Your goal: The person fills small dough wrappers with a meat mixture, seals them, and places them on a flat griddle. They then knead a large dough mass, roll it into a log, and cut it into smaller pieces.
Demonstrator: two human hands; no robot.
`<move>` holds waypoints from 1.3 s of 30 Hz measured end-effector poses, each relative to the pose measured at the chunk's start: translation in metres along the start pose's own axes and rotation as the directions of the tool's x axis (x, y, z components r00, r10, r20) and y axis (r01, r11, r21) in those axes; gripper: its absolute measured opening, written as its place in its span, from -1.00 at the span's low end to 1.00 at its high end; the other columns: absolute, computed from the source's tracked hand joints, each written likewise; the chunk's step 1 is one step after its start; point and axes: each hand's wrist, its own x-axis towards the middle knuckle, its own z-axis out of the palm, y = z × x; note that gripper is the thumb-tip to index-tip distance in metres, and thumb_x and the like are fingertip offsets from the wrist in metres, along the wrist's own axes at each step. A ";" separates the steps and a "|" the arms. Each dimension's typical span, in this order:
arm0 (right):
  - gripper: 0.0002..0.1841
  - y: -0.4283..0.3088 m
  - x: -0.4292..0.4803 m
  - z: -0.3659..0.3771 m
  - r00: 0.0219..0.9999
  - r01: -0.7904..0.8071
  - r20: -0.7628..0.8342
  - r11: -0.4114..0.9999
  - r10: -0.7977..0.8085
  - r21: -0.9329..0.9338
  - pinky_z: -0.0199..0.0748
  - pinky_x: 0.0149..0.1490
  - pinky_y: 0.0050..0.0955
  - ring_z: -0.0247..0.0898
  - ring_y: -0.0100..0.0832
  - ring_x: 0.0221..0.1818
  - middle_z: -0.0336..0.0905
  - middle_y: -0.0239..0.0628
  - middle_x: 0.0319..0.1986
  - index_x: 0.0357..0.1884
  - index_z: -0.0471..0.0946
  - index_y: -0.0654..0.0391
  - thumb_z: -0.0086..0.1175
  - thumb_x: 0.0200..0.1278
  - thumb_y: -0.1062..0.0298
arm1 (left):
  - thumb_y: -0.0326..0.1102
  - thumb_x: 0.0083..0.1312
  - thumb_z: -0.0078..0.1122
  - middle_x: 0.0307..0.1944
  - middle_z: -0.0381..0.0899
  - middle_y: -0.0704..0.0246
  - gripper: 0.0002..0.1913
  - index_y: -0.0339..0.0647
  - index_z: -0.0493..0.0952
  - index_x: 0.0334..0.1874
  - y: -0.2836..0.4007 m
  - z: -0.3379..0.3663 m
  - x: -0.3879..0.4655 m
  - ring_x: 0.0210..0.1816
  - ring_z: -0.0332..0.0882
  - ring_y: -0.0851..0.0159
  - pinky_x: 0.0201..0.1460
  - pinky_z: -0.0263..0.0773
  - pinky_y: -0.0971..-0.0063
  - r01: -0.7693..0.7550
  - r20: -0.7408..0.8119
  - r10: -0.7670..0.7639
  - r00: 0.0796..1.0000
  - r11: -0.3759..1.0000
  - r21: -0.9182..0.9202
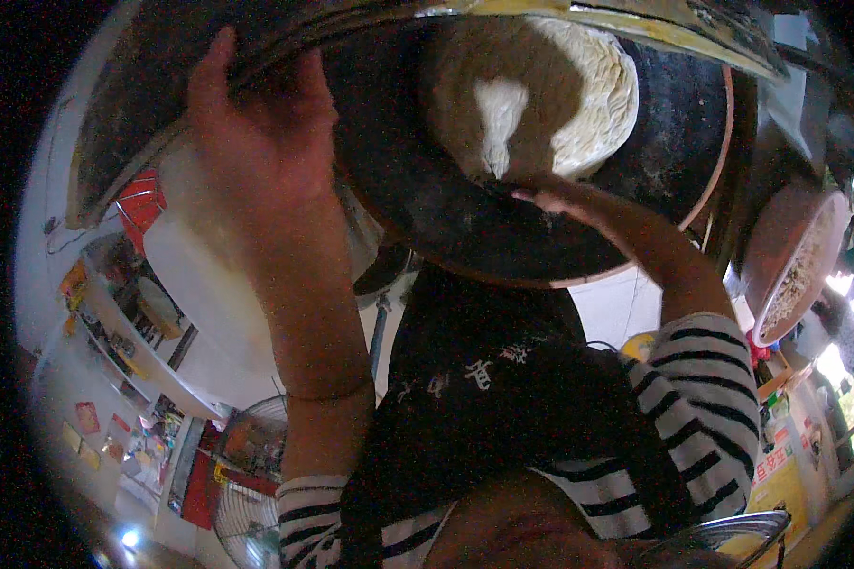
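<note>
A broad, round, dark pan point(427, 213) with a thin pale rim lies before me. In it sits a pale mass that looks like dough or thick batter point(608, 107), its surface ridged on the right and mostly in shadow on the left. My right hand point(548, 195) is at the near edge of this mass, thumb showing; its other fingers are lost in shadow. Left of the pan, my left hand point(270, 121) is raised and blurred, thumb and fingers apart beside a dark curved edge point(135, 149). Whether either hand grips anything is unclear.
A yellowish curved edge point(541, 8) crosses above the pan. At right hangs or stands a brownish bowl point(761, 249) of pale bits. A wire-guarded fan point(249, 491), a red slatted container point(141, 206) and a white surface point(206, 306) are at left.
</note>
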 end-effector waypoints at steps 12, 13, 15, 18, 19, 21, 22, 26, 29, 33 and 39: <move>-0.56 -0.002 -0.041 -0.028 0.976 -0.090 0.202 0.996 0.087 0.007 0.40 -0.04 -0.17 0.50 -0.08 -0.18 0.60 -0.06 -0.28 0.04 0.52 0.08 0.00 0.33 -0.05 | -0.11 0.24 0.23 -0.10 0.61 0.42 -0.67 -0.07 0.55 -0.02 -0.007 -0.003 -0.008 -0.10 0.58 0.34 -0.24 0.60 0.51 -0.114 0.017 0.113 0.993 0.985 0.127; -0.59 -0.001 -0.034 -0.028 0.987 0.076 0.146 0.997 -0.074 -0.012 0.44 -0.18 -0.20 0.52 -0.16 -0.35 0.58 -0.12 -0.41 0.02 0.51 0.08 -0.02 0.35 -0.02 | -0.09 0.25 0.23 -0.10 0.61 0.43 -0.67 -0.06 0.55 -0.01 -0.007 -0.003 -0.009 -0.09 0.57 0.35 -0.24 0.59 0.52 -0.130 0.016 0.129 0.992 0.979 0.156; -0.59 0.008 -0.048 -0.039 0.878 -0.282 0.405 0.959 0.257 0.002 0.43 -0.28 -0.22 0.48 -0.22 -0.46 0.54 -0.19 -0.50 -0.03 0.51 0.10 0.02 0.32 -0.03 | -0.07 0.25 0.23 -0.09 0.60 0.45 -0.66 -0.05 0.55 0.00 -0.006 -0.005 -0.011 -0.09 0.57 0.37 -0.26 0.59 0.54 -0.140 0.001 0.142 0.990 0.969 0.202; -0.54 0.008 -0.073 -0.043 0.761 -0.222 0.573 0.953 0.303 -0.207 0.42 -0.33 -0.21 0.48 -0.23 -0.52 0.52 -0.18 -0.55 -0.12 0.53 0.14 0.11 0.24 -0.10 | -0.07 0.27 0.21 -0.07 0.62 0.40 -0.66 -0.05 0.54 0.02 -0.003 -0.009 -0.011 -0.09 0.60 0.31 -0.29 0.63 0.45 -0.084 0.031 0.081 0.996 0.987 0.135; -0.50 0.005 -0.078 -0.043 0.796 -0.187 0.532 0.953 0.288 -0.237 0.44 -0.24 -0.17 0.51 -0.15 -0.43 0.56 -0.06 -0.47 -0.07 0.52 0.14 0.10 0.23 -0.13 | -0.09 0.28 0.20 -0.07 0.63 0.38 -0.66 -0.06 0.53 0.03 -0.003 -0.010 -0.011 -0.11 0.62 0.30 -0.30 0.65 0.43 -0.077 0.051 0.072 0.996 0.991 0.111; -0.45 -0.005 -0.072 -0.041 0.905 -0.087 0.396 0.978 0.156 -0.188 0.46 -0.16 -0.14 0.55 -0.08 -0.34 0.59 0.05 -0.39 -0.01 0.52 0.13 0.09 0.23 -0.18 | -0.11 0.29 0.18 -0.07 0.63 0.36 -0.66 -0.08 0.53 0.04 -0.002 -0.013 -0.009 -0.12 0.63 0.28 -0.30 0.67 0.41 -0.080 0.067 0.074 0.995 0.993 0.085; -0.45 -0.010 -0.064 -0.040 0.956 -0.004 0.290 0.993 0.037 -0.114 0.46 -0.17 -0.15 0.55 -0.09 -0.35 0.59 0.04 -0.39 -0.01 0.53 0.12 0.08 0.23 -0.18 | -0.11 0.29 0.18 -0.07 0.63 0.35 -0.66 -0.09 0.53 0.04 -0.002 -0.014 -0.009 -0.12 0.63 0.28 -0.30 0.67 0.40 -0.082 0.060 0.077 0.995 0.993 0.088; -0.48 -0.005 -0.058 -0.054 0.760 -0.447 0.470 0.886 0.448 -0.122 0.45 -0.18 -0.15 0.56 -0.15 -0.33 0.59 0.01 -0.34 0.07 0.53 0.04 0.06 0.25 -0.16 | -0.13 0.28 0.19 -0.08 0.63 0.34 -0.66 -0.10 0.53 0.04 -0.002 -0.013 -0.009 -0.11 0.63 0.27 -0.27 0.66 0.40 -0.092 0.057 0.086 0.995 0.991 0.102; -0.48 0.016 -0.063 -0.052 0.805 -0.259 0.476 0.931 0.355 -0.256 0.42 -0.39 -0.23 0.52 -0.20 -0.48 0.57 0.03 -0.41 0.02 0.53 0.07 0.10 0.23 -0.15 | -0.14 0.27 0.19 -0.08 0.63 0.33 -0.66 -0.11 0.52 0.03 -0.005 -0.013 -0.010 -0.11 0.62 0.26 -0.25 0.65 0.40 -0.092 0.055 0.087 0.995 0.991 0.094; -0.47 0.032 -0.056 -0.026 0.884 -0.332 0.295 0.931 0.364 -0.154 0.39 -0.54 -0.31 0.46 -0.23 -0.64 0.56 0.05 -0.42 -0.03 0.53 0.12 0.11 0.22 -0.17 | -0.16 0.27 0.20 -0.09 0.63 0.32 -0.66 -0.13 0.52 0.03 -0.009 -0.011 -0.012 -0.11 0.62 0.25 -0.23 0.64 0.40 -0.092 0.040 0.089 0.995 0.992 0.083; -0.45 -0.014 -0.021 -0.011 0.921 -0.203 0.344 0.979 0.182 0.026 0.39 -0.41 -0.29 0.46 -0.19 -0.51 0.54 0.07 -0.33 0.03 0.49 0.10 0.11 0.22 -0.16 | -0.18 0.26 0.20 -0.09 0.62 0.30 -0.66 -0.15 0.52 0.03 -0.013 -0.010 -0.018 -0.11 0.61 0.23 -0.19 0.63 0.39 -0.082 0.045 0.078 0.996 0.993 0.080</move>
